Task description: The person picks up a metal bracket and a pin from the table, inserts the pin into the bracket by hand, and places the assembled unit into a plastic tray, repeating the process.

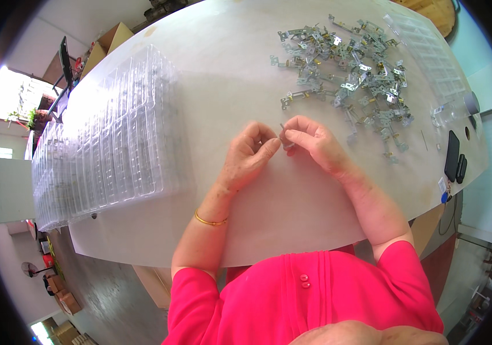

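Hands: left hand (250, 154) and right hand (309, 141) pinch one small metal part (285, 138), centre frame.
Trays: clear plastic blister trays (108, 144), stacked left.
Pile: metal brackets (349, 75), upper right on desk (211, 69).

Bare table (292, 201) lies open around and below both hands, and a wide clear lane runs up the middle between the tray stack (108, 144) on the left and the metal parts pile (349, 75) at upper right. The right edge is obstructed by more clear trays (430, 52), a small bottle (450, 112) and a black phone (451, 155).
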### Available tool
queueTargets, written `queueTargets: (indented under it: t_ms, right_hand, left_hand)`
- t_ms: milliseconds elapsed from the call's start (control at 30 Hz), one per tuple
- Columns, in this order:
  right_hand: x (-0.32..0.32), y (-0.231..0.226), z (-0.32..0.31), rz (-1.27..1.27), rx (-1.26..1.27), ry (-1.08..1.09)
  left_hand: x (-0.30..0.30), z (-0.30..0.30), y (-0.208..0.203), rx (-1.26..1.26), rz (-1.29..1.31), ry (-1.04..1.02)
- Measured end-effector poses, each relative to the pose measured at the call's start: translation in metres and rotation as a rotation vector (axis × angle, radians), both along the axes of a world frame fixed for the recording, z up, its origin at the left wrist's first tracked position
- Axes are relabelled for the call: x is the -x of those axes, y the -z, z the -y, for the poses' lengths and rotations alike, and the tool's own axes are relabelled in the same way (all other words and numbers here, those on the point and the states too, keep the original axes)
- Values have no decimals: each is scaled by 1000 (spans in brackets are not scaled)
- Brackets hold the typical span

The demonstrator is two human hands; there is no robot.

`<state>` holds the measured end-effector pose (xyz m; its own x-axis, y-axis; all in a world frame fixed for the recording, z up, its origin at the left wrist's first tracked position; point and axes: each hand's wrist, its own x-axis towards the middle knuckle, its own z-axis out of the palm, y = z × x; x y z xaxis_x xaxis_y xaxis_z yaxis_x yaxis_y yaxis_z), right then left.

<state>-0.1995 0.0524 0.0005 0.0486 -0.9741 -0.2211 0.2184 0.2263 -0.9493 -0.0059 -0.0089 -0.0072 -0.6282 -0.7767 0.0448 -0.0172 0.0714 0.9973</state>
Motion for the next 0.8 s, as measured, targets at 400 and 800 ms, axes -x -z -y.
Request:
queueTargets:
  t_ms: [400, 800]
  right_hand:
    - [-1, 1, -2, -186, 558, 57]
    - [-2, 4, -1, 63, 336, 208]
  left_hand:
    - [-1, 6, -8, -395, -30, -82]
    - [-9, 19, 8, -585, -368, 113]
